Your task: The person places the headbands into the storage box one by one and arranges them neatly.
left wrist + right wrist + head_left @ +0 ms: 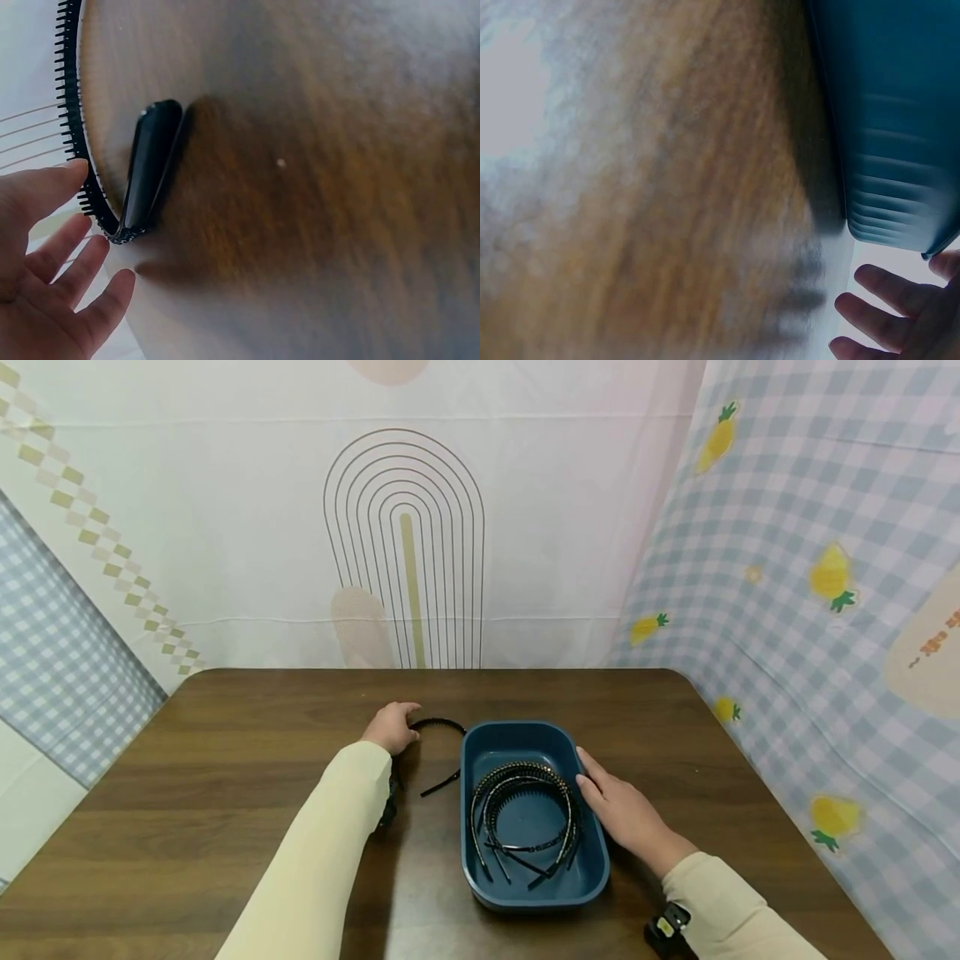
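A black toothed headband lies curved on the table, left of a blue rectangular basin. My left hand reaches to its far-left side, fingers spread. In the left wrist view, the left thumb overlaps the edge of the headband, with the other fingers apart below it; a smooth, wide black end of the band points up. Several more black headbands lie heaped in the basin. My right hand rests along the basin's right rim, its fingers extended in the right wrist view.
Both hands work over a brown wooden table. A white patterned cloth hangs behind its far edge, and a blue checked cloth hangs at the right. Dark wrist devices sit at the sleeves.
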Tool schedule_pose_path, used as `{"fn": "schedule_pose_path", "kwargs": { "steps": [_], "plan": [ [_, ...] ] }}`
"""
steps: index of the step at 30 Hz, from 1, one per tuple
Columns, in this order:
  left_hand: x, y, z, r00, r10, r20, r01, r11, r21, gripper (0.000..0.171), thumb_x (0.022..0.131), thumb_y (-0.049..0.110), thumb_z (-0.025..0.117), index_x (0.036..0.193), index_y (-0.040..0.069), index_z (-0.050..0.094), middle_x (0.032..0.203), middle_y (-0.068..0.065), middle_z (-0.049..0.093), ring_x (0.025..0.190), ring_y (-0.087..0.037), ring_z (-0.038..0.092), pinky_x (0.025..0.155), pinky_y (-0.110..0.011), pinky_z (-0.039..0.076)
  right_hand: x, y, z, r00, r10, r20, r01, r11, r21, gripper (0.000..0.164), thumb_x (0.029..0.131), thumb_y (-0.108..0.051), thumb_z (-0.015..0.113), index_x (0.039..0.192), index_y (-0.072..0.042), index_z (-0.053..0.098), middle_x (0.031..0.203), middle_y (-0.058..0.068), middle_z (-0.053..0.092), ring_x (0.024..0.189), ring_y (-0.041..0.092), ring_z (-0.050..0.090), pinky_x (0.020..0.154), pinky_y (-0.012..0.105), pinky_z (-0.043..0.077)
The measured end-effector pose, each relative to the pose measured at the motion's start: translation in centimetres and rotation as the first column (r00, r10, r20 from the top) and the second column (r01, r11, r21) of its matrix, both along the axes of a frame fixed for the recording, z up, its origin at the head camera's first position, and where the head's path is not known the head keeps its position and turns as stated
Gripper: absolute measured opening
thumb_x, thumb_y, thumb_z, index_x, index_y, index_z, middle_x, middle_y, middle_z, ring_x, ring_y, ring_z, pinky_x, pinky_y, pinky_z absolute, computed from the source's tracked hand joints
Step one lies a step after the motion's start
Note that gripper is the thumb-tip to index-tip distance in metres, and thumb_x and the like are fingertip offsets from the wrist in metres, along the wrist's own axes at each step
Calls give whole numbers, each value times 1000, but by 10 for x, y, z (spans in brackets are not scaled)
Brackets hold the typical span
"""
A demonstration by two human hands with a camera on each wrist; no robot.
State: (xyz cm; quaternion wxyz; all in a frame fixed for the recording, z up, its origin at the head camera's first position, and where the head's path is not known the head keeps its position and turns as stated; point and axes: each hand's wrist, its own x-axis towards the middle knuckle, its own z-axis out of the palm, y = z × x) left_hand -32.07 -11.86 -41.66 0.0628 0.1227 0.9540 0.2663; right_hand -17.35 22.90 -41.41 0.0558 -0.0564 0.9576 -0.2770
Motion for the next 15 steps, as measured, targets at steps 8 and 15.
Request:
{"fn": "schedule_pose_path", "kwargs": {
  "steps": [8, 15],
  "plan": [
    [2, 1, 0, 1000, 4, 28, -3, 1000, -20, 49, 92, 1, 61, 139, 0, 49, 136, -23, 53, 126, -38, 48, 102, -49, 42, 1, -1, 3, 1000, 10, 0, -10, 1000, 7, 58, 106, -42, 30, 156, -15, 16, 153, 17, 32, 133, 42, 39, 105, 61, 32],
    [2, 2, 0, 999, 5, 44, -5, 1000, -5, 45, 93, -1, 55, 138, -2, 49, 135, -24, 52, 126, -39, 48, 101, -48, 43, 1, -1, 1, 1000, 2, -3, -2, 1000, 1, 58, 105, -41, 31, 156, -16, 17, 154, 15, 32, 134, 41, 39, 106, 60, 32]
  ]
}}
